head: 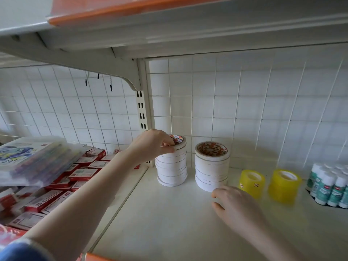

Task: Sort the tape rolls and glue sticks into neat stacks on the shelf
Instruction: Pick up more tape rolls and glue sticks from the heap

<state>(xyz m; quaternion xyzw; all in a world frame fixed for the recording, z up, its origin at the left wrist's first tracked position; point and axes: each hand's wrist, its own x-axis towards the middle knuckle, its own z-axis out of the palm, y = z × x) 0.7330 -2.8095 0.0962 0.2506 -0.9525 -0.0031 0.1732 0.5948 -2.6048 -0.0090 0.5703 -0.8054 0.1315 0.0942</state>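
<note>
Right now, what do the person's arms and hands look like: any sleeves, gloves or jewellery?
Both hands are bare, no gloves. The left hand shows a thin ring-like band on one finger, too small to be sure. A blue sleeve is pushed up near that elbow. The right hand and its forearm show no sleeve or jewellery in view.

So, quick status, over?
Left hand grips top roll of left tape stack. Right hand open, hovering beside right tape stack. Nothing blocking.
</note>
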